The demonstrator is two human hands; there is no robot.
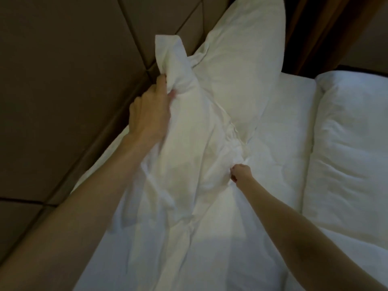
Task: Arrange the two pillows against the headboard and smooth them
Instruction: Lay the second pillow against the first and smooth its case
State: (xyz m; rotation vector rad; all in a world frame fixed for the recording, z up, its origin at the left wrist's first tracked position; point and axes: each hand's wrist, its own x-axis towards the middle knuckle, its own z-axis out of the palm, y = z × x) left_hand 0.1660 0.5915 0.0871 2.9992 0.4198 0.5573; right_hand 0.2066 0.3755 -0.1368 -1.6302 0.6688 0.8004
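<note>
A limp white fabric pillow is held at frame centre, its long axis running lower left to upper right beside the brown padded headboard. Its upper corner is clenched by the left hand, nearer the headboard; its lower edge is pinched by the right hand. A second plump white pillow leans upright behind it.

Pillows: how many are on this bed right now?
2 that I can tell. One pillow is gripped by both hands beside the padded headboard; the other leans on the headboard behind it. The white bulk at right looks like a folded duvet, though I can't be sure.
</note>
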